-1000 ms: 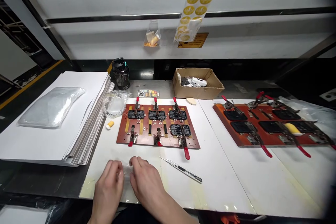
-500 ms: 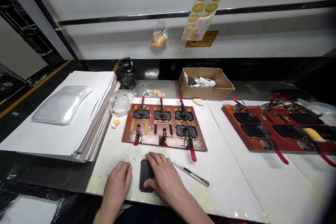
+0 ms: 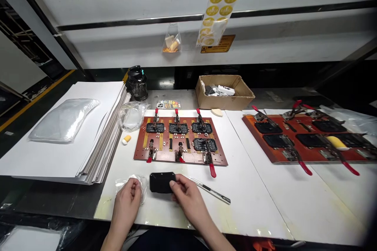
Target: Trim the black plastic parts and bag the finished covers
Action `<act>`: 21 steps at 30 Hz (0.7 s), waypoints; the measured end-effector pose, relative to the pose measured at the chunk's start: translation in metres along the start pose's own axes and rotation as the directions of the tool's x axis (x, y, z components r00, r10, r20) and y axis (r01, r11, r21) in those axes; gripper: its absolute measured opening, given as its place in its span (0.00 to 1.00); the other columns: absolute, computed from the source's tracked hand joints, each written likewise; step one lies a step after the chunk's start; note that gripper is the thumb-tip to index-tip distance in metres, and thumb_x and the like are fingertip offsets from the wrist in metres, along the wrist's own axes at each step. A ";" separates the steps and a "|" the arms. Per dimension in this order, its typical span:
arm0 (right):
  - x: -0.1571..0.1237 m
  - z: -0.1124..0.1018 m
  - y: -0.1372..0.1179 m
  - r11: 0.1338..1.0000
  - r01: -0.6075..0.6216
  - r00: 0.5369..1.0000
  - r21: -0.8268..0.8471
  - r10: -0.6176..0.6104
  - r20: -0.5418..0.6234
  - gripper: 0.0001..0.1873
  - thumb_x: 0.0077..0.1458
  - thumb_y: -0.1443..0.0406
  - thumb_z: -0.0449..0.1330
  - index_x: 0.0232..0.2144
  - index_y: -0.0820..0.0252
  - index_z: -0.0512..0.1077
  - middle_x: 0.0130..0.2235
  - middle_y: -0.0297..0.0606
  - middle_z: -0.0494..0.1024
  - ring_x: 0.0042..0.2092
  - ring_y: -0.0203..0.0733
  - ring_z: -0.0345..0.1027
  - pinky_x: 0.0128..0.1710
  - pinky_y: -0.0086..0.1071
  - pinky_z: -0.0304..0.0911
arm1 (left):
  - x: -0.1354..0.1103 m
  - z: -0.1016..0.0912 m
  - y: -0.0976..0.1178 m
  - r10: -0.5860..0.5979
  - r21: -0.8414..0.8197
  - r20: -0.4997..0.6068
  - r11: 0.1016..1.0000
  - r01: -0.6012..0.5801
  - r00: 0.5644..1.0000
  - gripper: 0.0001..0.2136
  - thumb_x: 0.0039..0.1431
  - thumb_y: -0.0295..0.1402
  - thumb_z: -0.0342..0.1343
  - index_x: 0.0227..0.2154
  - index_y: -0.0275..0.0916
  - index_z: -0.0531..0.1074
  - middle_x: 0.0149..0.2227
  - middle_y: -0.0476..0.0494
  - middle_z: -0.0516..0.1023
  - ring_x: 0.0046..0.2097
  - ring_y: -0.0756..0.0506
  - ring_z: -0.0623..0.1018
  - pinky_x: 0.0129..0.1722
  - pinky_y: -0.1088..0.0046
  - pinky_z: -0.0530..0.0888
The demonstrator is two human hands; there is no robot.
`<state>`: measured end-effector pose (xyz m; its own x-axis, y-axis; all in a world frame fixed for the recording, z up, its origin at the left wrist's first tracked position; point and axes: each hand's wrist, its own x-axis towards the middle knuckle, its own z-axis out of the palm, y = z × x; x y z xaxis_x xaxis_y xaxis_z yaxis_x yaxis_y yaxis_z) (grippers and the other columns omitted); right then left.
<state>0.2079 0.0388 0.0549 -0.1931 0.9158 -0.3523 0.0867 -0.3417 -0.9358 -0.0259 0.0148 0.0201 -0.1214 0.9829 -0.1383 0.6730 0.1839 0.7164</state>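
My right hand (image 3: 188, 194) grips the right end of a flat black rectangular cover (image 3: 161, 182), raised and tilted above the white work surface. To its left, my left hand (image 3: 129, 198) pinches a small clear plastic bag (image 3: 143, 184); part of the bag lies behind the fingers. A slim utility knife (image 3: 212, 191) lies just right of my right hand. Beyond both hands sits a reddish-brown fixture board (image 3: 165, 157), where several black covers are held under red-handled toggle clamps (image 3: 212, 169).
A second fixture board (image 3: 273, 159) with clamps stands at the right. On the left is a tall stack of white sheets (image 3: 73, 86) with a clear plastic pack (image 3: 64, 121) on top. Behind are a cardboard box (image 3: 226, 102), a phone (image 3: 169, 104) and a dark jug (image 3: 138, 84).
My right hand has lifted the black cover off the surface and turned it from upright to sideways. My left hand stays pinched on the plastic bag. The view has shifted slightly.
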 end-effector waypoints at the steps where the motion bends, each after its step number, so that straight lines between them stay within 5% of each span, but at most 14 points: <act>1: 0.000 0.012 0.004 1.000 0.022 1.000 -0.014 -0.022 0.004 0.16 0.64 0.53 0.55 0.37 0.60 0.70 0.31 0.32 0.68 0.32 0.38 0.64 0.33 0.30 0.61 | 0.000 0.000 0.001 0.014 0.001 -0.012 1.000 -0.014 1.000 0.10 0.71 0.40 0.46 0.36 0.43 0.67 0.27 0.52 0.75 0.26 0.46 0.77 0.29 0.74 0.71; 5: -0.006 0.045 0.015 0.927 0.125 0.991 -0.353 -0.133 0.000 0.12 0.65 0.61 0.54 0.33 0.60 0.72 0.34 0.36 0.70 0.34 0.39 0.65 0.34 0.30 0.59 | -0.007 -0.002 0.006 0.102 0.052 -0.123 0.994 -0.097 0.987 0.11 0.71 0.39 0.45 0.36 0.42 0.68 0.33 0.46 0.75 0.31 0.43 0.78 0.33 0.69 0.72; 10: -0.013 0.045 0.003 0.843 0.210 0.976 -0.495 -0.154 0.152 0.09 0.60 0.66 0.55 0.27 0.59 0.66 0.32 0.33 0.69 0.31 0.36 0.63 0.33 0.29 0.55 | -0.027 -0.006 0.020 0.262 0.100 -0.189 0.964 -0.247 0.946 0.09 0.72 0.36 0.46 0.43 0.42 0.71 0.38 0.43 0.75 0.38 0.42 0.78 0.38 0.67 0.72; 16: -0.007 0.035 -0.018 0.983 0.046 0.984 -0.181 -0.013 0.176 0.10 0.61 0.62 0.56 0.29 0.60 0.69 0.28 0.30 0.68 0.31 0.34 0.60 0.31 0.27 0.54 | -0.039 0.001 0.041 0.373 0.046 -0.196 0.927 -0.371 0.907 0.07 0.72 0.32 0.49 0.46 0.42 0.71 0.40 0.43 0.77 0.41 0.44 0.79 0.42 0.71 0.74; 21: -0.006 0.025 -0.014 0.995 -0.031 0.942 -0.090 0.059 0.330 0.09 0.58 0.63 0.58 0.28 0.61 0.68 0.26 0.30 0.69 0.30 0.34 0.61 0.31 0.26 0.56 | -0.043 0.003 0.056 0.238 -0.045 -0.167 0.968 -0.249 0.957 0.07 0.72 0.37 0.49 0.41 0.43 0.71 0.35 0.45 0.76 0.30 0.46 0.75 0.29 0.73 0.71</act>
<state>0.1836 0.0330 0.0698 -0.4993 0.7727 -0.3920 0.1805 -0.3497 -0.9193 0.0197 -0.0171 0.0640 -0.0777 0.9853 0.1524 0.6481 -0.0662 0.7587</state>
